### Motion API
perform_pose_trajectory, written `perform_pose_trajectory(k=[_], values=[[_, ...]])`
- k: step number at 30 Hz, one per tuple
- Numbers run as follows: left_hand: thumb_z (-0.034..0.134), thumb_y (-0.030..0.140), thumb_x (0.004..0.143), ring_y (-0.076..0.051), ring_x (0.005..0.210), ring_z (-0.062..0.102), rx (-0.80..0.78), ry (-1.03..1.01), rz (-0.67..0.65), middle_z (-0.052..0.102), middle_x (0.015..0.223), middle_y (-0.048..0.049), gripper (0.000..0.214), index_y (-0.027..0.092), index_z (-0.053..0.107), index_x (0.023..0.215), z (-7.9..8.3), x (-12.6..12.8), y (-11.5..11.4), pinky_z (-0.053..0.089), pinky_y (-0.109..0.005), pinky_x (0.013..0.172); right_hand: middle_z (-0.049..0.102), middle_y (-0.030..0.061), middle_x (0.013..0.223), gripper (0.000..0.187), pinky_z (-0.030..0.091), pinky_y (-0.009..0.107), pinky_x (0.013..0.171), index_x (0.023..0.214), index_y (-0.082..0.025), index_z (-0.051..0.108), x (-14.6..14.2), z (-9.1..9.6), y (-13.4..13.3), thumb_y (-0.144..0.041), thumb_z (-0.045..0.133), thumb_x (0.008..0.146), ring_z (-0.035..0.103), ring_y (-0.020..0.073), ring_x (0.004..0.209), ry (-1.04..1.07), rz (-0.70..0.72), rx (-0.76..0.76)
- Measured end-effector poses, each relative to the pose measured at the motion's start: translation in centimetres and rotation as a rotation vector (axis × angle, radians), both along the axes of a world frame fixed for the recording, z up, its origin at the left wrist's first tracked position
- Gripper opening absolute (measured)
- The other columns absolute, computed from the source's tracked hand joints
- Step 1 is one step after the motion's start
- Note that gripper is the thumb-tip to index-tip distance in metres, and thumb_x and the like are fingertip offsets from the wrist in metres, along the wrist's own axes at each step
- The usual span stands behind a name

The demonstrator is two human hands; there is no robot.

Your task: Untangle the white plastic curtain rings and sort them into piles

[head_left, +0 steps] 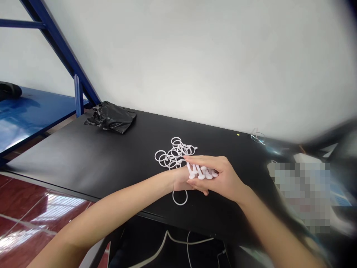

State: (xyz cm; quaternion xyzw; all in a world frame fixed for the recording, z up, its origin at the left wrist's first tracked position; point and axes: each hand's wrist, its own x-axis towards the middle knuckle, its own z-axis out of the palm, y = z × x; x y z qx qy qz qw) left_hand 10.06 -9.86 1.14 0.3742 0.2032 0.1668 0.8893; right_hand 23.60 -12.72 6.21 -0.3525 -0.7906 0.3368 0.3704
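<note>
Several white plastic pegs with round heads (200, 175) lie side by side between my two hands. My left hand (184, 179) is underneath, palm up, its fingers partly hidden behind the pegs and my other hand. From the right, my right hand (223, 175) closes over the same bunch, thumb below the heads and fingers along the far side. Just beyond the hands, a loose heap of thin white plastic rings (182, 149) rests on the black table (134, 156). One more white ring (180, 204) shows below my left wrist.
A crumpled black plastic bag (113, 117) lies at the back left of the table, by a blue metal frame (60, 44). Clear plastic wrapping (259, 139) sits at the back right. Pale cables (164, 242) hang below the front edge. A white wall (209, 67) stands behind.
</note>
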Motion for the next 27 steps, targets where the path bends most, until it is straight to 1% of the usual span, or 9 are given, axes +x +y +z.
perform_pose_trajectory(k=[2,4,9,15,20,22,24,25,27], values=[[0.064,0.000,0.061,-0.010,0.059,0.053,0.074,0.014,-0.043,0.053,0.061,0.0037,0.018,0.015,0.061,0.069,0.4,-0.2,0.0,0.049,-0.027,0.065,0.077,0.0024,0.105,0.036,0.061,0.040,0.086,0.103,-0.030,0.076,-0.1,0.1,0.0,-0.030,0.084,0.067,0.073,0.0264,0.096,0.065,-0.021,-0.012],[0.059,-0.004,0.057,-0.009,0.057,0.049,0.152,0.027,-0.072,0.050,0.058,0.0049,0.023,0.016,0.062,0.068,0.8,-0.4,0.1,0.049,-0.027,0.065,0.078,0.0024,0.098,0.031,0.063,0.038,0.078,0.095,-0.029,0.078,-0.2,0.2,-0.1,-0.030,0.086,0.065,0.075,0.0259,0.088,0.115,-0.052,-0.024],[0.054,0.002,0.058,-0.007,0.046,0.032,0.290,0.002,-0.155,0.036,0.046,0.0064,0.016,0.017,0.053,0.053,1.7,-0.9,0.2,0.047,-0.030,0.059,0.078,0.0022,0.099,0.025,0.064,0.038,0.078,0.091,-0.029,0.079,-0.2,0.2,-0.4,-0.025,0.084,0.067,0.076,0.0261,0.087,0.171,-0.066,0.007],[0.060,0.017,0.069,-0.007,0.041,0.028,0.231,-0.002,-0.209,0.031,0.040,0.0077,0.019,0.019,0.048,0.054,1.9,-1.2,0.4,0.046,-0.032,0.058,0.077,-0.0006,0.099,0.019,0.065,0.039,0.077,0.094,-0.032,0.078,-0.3,0.0,-0.7,-0.025,0.076,0.076,0.076,0.0256,0.088,0.164,-0.087,0.057],[0.062,0.021,0.073,-0.006,0.040,0.025,0.174,-0.037,-0.234,0.031,0.040,0.0085,0.016,0.018,0.054,0.059,1.4,-1.2,0.7,0.046,-0.031,0.061,0.078,-0.0017,0.098,0.020,0.064,0.039,0.076,0.100,-0.033,0.077,-0.4,-0.3,-0.9,-0.025,0.070,0.083,0.076,0.0238,0.087,0.130,-0.107,0.117],[0.062,0.023,0.077,-0.005,0.040,0.025,0.126,-0.058,-0.196,0.032,0.041,0.0092,0.011,0.018,0.058,0.068,1.3,-1.1,0.7,0.045,-0.028,0.062,0.077,0.0003,0.105,0.024,0.062,0.040,0.081,0.106,-0.032,0.074,-0.1,-0.5,-0.7,-0.028,0.068,0.084,0.073,0.0237,0.094,0.097,-0.151,0.090],[0.059,0.026,0.083,-0.005,0.040,0.023,0.089,-0.090,-0.094,0.032,0.042,0.0099,0.010,0.017,0.062,0.079,1.5,-0.9,0.7,0.045,-0.026,0.062,0.073,0.0035,0.114,0.030,0.059,0.040,0.087,0.113,-0.030,0.070,0.4,-0.7,-0.3,-0.032,0.069,0.083,0.069,0.0243,0.104,0.121,-0.267,0.092],[0.057,0.026,0.086,-0.004,0.040,0.022,0.075,-0.109,-0.020,0.032,0.043,0.0102,0.012,0.017,0.063,0.083,1.7,-0.8,0.7,0.044,-0.024,0.062,0.071,0.0050,0.115,0.032,0.057,0.040,0.087,0.114,-0.028,0.069,0.7,-0.9,-0.1,-0.033,0.070,0.082,0.067,0.0243,0.105,0.156,-0.344,0.108],[0.053,0.025,0.088,-0.004,0.040,0.021,0.053,-0.150,0.117,0.032,0.044,0.0102,0.014,0.016,0.062,0.085,2.0,-0.7,0.6,0.043,-0.022,0.063,0.069,0.0061,0.106,0.032,0.057,0.037,0.080,0.107,-0.025,0.068,1.2,-1.2,0.2,-0.034,0.075,0.077,0.066,0.0223,0.096,0.232,-0.464,0.120]])
